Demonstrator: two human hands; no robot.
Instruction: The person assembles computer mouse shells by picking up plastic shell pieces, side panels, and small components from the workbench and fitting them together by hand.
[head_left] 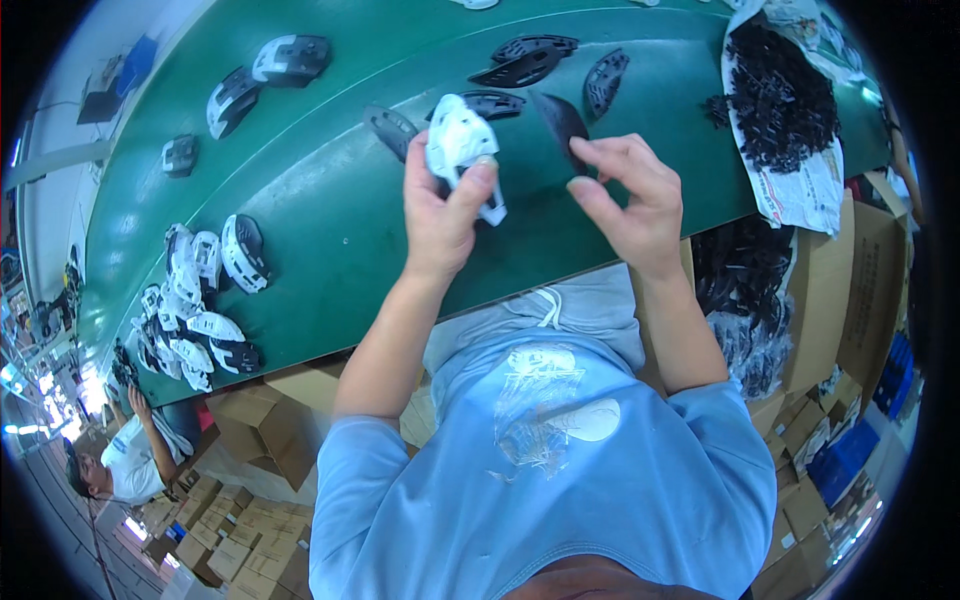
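Green belt (330,220), white shell (460,140) in left hand (440,215)

Scene bright, evenly lit from overhead; no hard shadows. Soft shadow lay under left hand (440,215) and right hand (630,200) on green belt (320,200). Mild sheen on belt surface, upper left. White shell (460,140) in left hand near overexposed, detail washed. Strong fisheye bend: belt edge curved, boxes (250,420) at lower rim stretched. Black vignette ringed frame. Centre sharp; rim soft, slight colour fringing at far left.
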